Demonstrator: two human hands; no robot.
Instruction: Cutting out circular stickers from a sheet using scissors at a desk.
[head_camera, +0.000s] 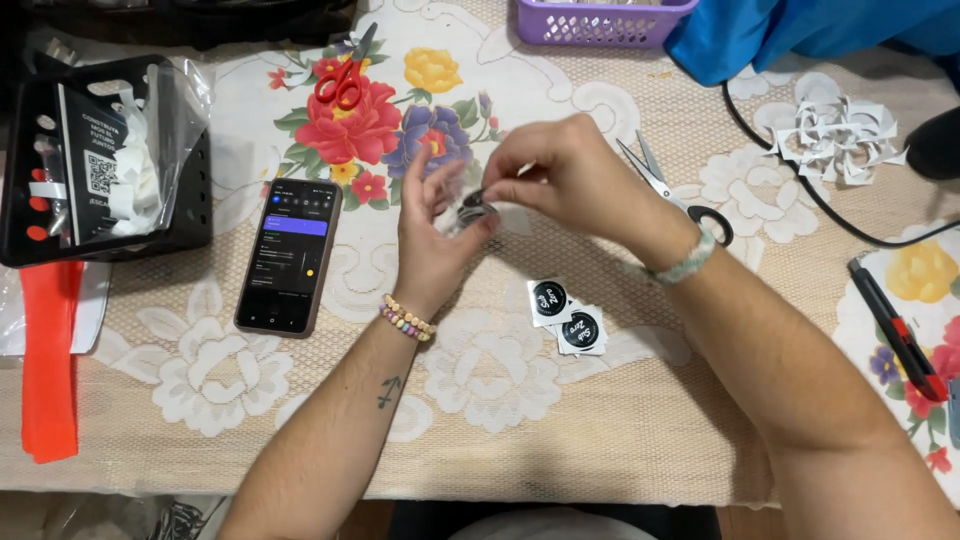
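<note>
Both hands meet above the middle of the table, over a beige lace cloth (520, 400) laid on a floral tablecloth. The left hand (432, 235) stands with its palm turned inward and its fingers loosely spread, the thumb and forefinger closing on a small round black-and-white sticker (476, 208) with a pale backing. The right hand (565, 172) comes in from the other side with its fingers curled and pinched together on the same sticker, so the piece sits between the fingertips of both hands, raised off the cloth. The motion blurs it, so its exact edge cannot be made out.

Just below the hands, on the lace, lies a small stack of square white stickers with round black centres (567, 316). A dark smartphone with a lit screen (289, 256) lies to the left of the left wrist. Silver scissors with black handles (672, 189) lie behind the right wrist, and red-handled scissors (343, 76) rest on a printed flower farther back. A black plastic tray holding white paper strips (100, 160) stands at the left edge, and a purple plastic basket (600, 24) sits at the top.
</note>
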